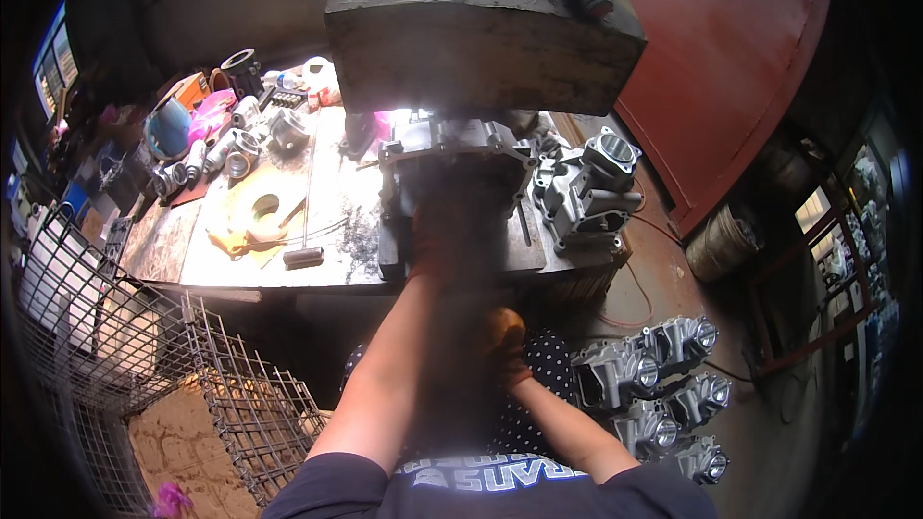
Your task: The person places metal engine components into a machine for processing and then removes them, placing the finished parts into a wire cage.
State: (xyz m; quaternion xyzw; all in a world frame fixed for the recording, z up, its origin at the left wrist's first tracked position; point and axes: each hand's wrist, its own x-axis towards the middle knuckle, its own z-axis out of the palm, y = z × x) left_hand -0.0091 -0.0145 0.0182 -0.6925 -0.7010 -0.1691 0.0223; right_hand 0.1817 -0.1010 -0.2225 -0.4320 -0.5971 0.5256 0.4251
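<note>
A large silver metal casting point(452, 137) stands on the workbench straight ahead, its dark hollow side toward me. My left arm stretches forward to it, and my left hand point(435, 242), in a dark reddish glove, is at the shadowed opening; its fingers are hidden in the dark. Low over my lap, below the bench edge, is my right hand point(507, 332) in an orange-brown glove. Its fingers look curled, but a dark blur down the middle of the picture hides what they hold, if anything. The polka-dot cloth point(548, 365) over my lap lies beneath it.
Overhead hangs a big grey box-shaped block point(481, 48). More castings stand on the bench point(586, 187) and the floor point(625, 375) at right. A hammer point(304, 258), yellow tape roll point(264, 216) and cylindrical parts lie left. Wire cages point(240, 394) flank my left; a red panel point(721, 58) rises right.
</note>
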